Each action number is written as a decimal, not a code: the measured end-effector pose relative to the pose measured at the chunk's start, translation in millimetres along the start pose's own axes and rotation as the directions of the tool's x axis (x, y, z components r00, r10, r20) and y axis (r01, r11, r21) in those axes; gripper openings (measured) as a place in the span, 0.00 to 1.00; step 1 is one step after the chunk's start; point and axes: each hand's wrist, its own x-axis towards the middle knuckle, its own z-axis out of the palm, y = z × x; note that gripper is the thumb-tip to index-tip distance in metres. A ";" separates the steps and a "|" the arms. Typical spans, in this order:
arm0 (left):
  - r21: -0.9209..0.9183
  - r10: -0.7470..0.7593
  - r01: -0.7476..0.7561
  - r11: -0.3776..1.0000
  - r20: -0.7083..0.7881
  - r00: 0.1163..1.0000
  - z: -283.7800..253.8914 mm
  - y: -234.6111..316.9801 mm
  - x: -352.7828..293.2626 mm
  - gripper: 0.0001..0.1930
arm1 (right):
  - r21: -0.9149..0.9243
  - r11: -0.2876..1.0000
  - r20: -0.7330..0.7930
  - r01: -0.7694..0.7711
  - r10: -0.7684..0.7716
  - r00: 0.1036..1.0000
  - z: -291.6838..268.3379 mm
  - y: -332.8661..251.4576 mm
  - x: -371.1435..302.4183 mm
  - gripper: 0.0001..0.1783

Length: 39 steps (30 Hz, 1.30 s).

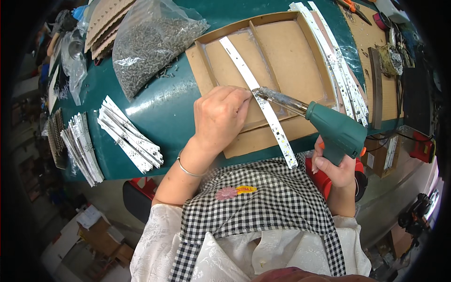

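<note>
Inspector: State the condition of the hands.

Recorder: The bare right hand [337, 168] was wrapped around the handle of a dark green, pistol-shaped soldering gun [336, 129] with a long metal barrel. The bare left hand [221, 112], a silver-coloured bangle [189, 170] at its wrist, was curled, thumb and fingertips drawn close; whether they gripped anything could not be told.

Inspector: Where was the workpiece?

Recorder: A long, narrow white circuit strip [275, 124] lay slantwise across a shallow brown cardboard tray [291, 54] with dividers. Its near end projected past the table edge, over a black-and-white checked apron [253, 211]. The gun's tip was at the strip, just beside the left fingertips; actual contact could not be confirmed.

Inspector: And farther out?

Recorder: Right of the tray lay a row of similar white strips [342, 66]. On the green tabletop [181, 105] to the left were a loose white strip bundle [129, 136] and, beyond it, another strip pile [83, 148]. A clear plastic bag [150, 44] of small grey metal screws stood above these, several spilled screws [168, 71] beside it. Orange-handled pliers [354, 9] lay at the far right.
</note>
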 end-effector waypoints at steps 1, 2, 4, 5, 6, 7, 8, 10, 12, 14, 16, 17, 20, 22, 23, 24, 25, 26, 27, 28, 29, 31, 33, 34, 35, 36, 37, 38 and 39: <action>-0.001 0.002 -0.002 1.000 0.000 1.000 0.2 -0.5 -0.7 0.05 | -0.001 1.000 -0.001 -0.001 0.001 1.000 -0.2 -0.2 0.0 0.29; -0.002 0.004 -0.004 1.000 -0.001 1.000 0.4 -0.7 -1.0 0.05 | -0.003 1.000 -0.001 -0.002 0.002 1.000 -0.4 -0.6 0.4 0.28; -0.004 0.009 -0.009 1.000 -0.001 1.000 0.9 -0.9 -1.4 0.05 | -0.011 1.000 -0.008 -0.005 0.005 1.000 0.1 -2.5 1.2 0.28; -0.002 0.009 -0.009 1.000 -0.002 1.000 0.9 -0.9 -1.7 0.06 | -0.017 1.000 -0.014 -0.007 0.007 1.000 1.7 -5.0 2.1 0.27; -0.001 0.010 -0.010 1.000 -0.002 1.000 0.8 -0.7 -1.8 0.06 | -0.023 1.000 -0.020 -0.009 0.009 1.000 3.2 -7.5 3.1 0.27; 0.000 0.012 -0.012 1.000 -0.002 1.000 1.0 -0.6 -1.9 0.06 | -0.032 0.999 -0.023 0.001 -0.002 1.000 4.5 -10.1 4.7 0.26; 0.000 0.014 -0.014 1.000 -0.003 1.000 1.3 -0.7 -2.0 0.06 | -0.042 0.999 -0.025 0.011 -0.012 1.000 5.6 -12.6 6.8 0.26; -0.001 0.017 -0.017 1.000 -0.004 1.000 1.7 -1.0 -2.1 0.06 | -0.064 0.998 -0.031 0.022 -0.024 0.999 4.9 -12.7 7.7 0.25; 0.002 0.021 -0.021 1.000 -0.002 1.000 2.0 -1.2 -1.7 0.06 | -0.091 0.996 -0.041 0.025 -0.028 0.999 0.6 -9.5 6.2 0.25; 0.003 0.018 -0.018 1.000 -0.003 1.000 1.9 -1.4 -2.8 0.06 | -0.115 0.993 -0.004 0.015 -0.015 1.000 -3.3 -9.8 7.1 0.25; 0.001 0.013 -0.013 1.000 -0.004 1.000 2.4 -1.6 -3.9 0.06 | -0.132 0.991 -0.019 0.018 -0.020 1.000 -3.3 -9.1 7.4 0.25; 0.002 0.013 -0.013 1.000 -0.002 1.000 2.4 -1.4 -3.7 0.06 | -0.137 0.990 -0.053 0.025 -0.032 0.998 -1.1 -7.9 7.5 0.24; 0.004 0.013 -0.013 1.000 0.004 1.000 2.2 -1.1 -2.9 0.06 | -0.138 0.990 -0.106 0.030 -0.045 0.993 4.5 -10.3 9.1 0.23; 0.003 0.014 -0.014 1.000 0.004 1.000 2.1 -1.4 -3.1 0.06 | -0.152 0.988 -0.082 0.011 -0.024 0.996 2.5 -12.2 9.2 0.22; 0.002 0.011 -0.011 1.000 0.003 1.000 2.1 -1.1 -3.2 0.06 | -0.168 0.986 -0.050 -0.007 -0.002 0.999 -2.4 -13.0 8.3 0.22; 0.002 0.009 -0.009 1.000 0.002 1.000 2.0 -0.9 -3.3 0.06 | -0.184 0.983 -0.017 -0.024 0.021 1.000 -5.5 -13.6 7.6 0.22; 0.002 0.007 -0.007 1.000 0.002 1.000 2.1 -0.7 -3.2 0.06 | -0.191 0.981 -0.014 -0.024 0.022 1.000 -6.2 -13.4 7.2 0.22; 0.004 0.007 -0.007 1.000 0.004 1.000 1.9 -0.4 -3.0 0.06 | -0.199 0.980 -0.012 -0.024 0.022 1.000 -6.7 -12.8 6.7 0.23; 0.005 0.008 -0.008 1.000 0.005 1.000 1.6 0.0 -2.6 0.06 | -0.206 0.978 -0.009 -0.024 0.023 1.000 -7.2 -12.1 6.1 0.23; 0.005 0.008 -0.008 1.000 0.006 1.000 1.4 0.1 -2.5 0.06 | -0.184 0.983 -0.011 -0.006 0.004 1.000 -7.9 -11.2 5.0 0.24; 0.001 0.009 -0.009 1.000 0.003 1.000 1.5 0.0 -2.3 0.06 | -0.162 0.987 -0.014 0.013 -0.016 1.000 -8.7 -10.1 3.6 0.26; -0.004 0.010 -0.010 1.000 -0.006 1.000 1.5 -0.3 -2.8 0.06 | -0.081 0.996 -0.053 0.047 -0.052 0.997 -7.3 -12.7 4.0 0.29; -0.007 0.008 -0.008 1.000 -0.003 1.000 0.8 0.4 -2.5 0.06 | 0.038 0.996 -0.127 0.082 -0.077 0.989 -2.4 -21.5 7.7 0.33; -0.010 0.008 -0.008 1.000 -0.001 1.000 0.8 0.7 -2.0 0.06 | 0.042 0.995 -0.131 0.091 -0.085 0.988 -6.7 -21.3 7.2 0.34; -0.009 0.009 -0.009 1.000 -0.003 1.000 1.0 0.6 -2.0 0.06 | 0.047 0.994 -0.135 0.101 -0.093 0.986 -14.1 -21.2 6.1 0.36; -0.009 0.011 -0.011 1.000 -0.005 1.000 1.1 0.4 -2.2 0.06 | 0.030 0.992 -0.156 0.125 -0.119 0.981 -14.9 -21.0 6.6 0.37; -0.011 0.013 -0.014 1.000 -0.008 1.000 1.6 -0.2 -2.4 0.06 | 0.009 0.989 -0.178 0.148 -0.145 0.973 -15.0 -21.9 6.9 0.39; -0.016 0.017 -0.017 1.000 -0.012 1.000 2.0 -0.8 -2.6 0.06 | -0.013 0.985 -0.200 0.171 -0.170 0.965 -15.1 -22.3 7.5 0.41; -0.021 0.020 -0.020 1.000 -0.017 1.000 2.4 -1.3 -2.8 0.06 | 0.003 0.983 -0.206 0.186 -0.181 0.962 -20.3 -20.3 3.8 0.41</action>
